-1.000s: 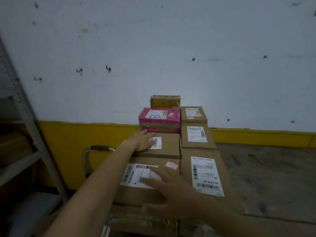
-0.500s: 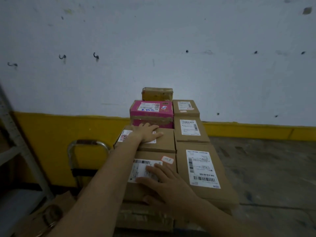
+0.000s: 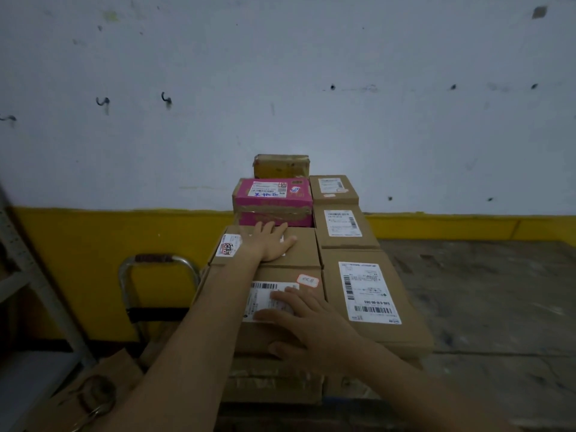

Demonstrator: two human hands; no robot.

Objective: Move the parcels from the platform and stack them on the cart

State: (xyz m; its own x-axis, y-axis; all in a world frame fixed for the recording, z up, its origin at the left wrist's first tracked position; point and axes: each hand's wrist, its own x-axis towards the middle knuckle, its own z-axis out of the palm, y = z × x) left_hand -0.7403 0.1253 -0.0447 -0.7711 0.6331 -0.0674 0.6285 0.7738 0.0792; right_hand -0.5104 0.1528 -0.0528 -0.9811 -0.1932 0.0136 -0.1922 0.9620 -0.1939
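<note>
- Two bare hands rest on the boxes: the left hand [image 3: 270,243] lies flat on a brown box [image 3: 274,247] further away, and the right hand [image 3: 307,325] lies flat on the near brown box [image 3: 271,310].
- Both hands have their fingers [image 3: 282,299] spread open; neither one grips anything, they only press down on the box tops.
- Pressing like this probably keeps the boxes snug and in line, so the pile does not slide.
- The right thumb hangs over the near edge of its box, maybe to push it or to hold it in place.
- Seven parcels show on the top layer: three brown ones in the right row, and four in the left row.
- One of them is a pink box [image 3: 272,202], which stands taller than the brown box just in front of it.
- One small yellowish box [image 3: 281,166] sits at the far end, near the wall [image 3: 280,73].
- More boxes lie under the top ones, but they are too dark to count.
- One metal handle [image 3: 159,266] stands up on the left of the pile, so the parcels seem to be stacked on the cart already.
- Packing the boxes side by side, touching, likely leaves no gaps for them to tip into.
</note>
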